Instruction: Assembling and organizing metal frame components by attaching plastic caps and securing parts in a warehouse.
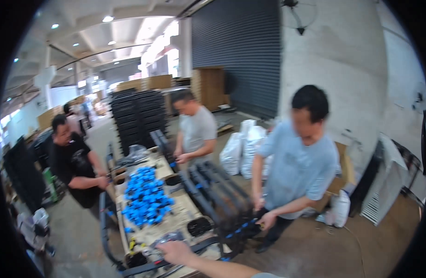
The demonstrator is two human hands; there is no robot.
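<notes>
My one visible hand reached in from the near edge and rested on a clear plastic bag at the near end of the desk. I could not tell which hand it was, nor whether its fingers were spread or pinching. To do this well, I judged, I should grip the bag firmly and lift it straight. A heap of blue parts lay farther off, black tubes to the right. Three other people worked around the desk.
</notes>
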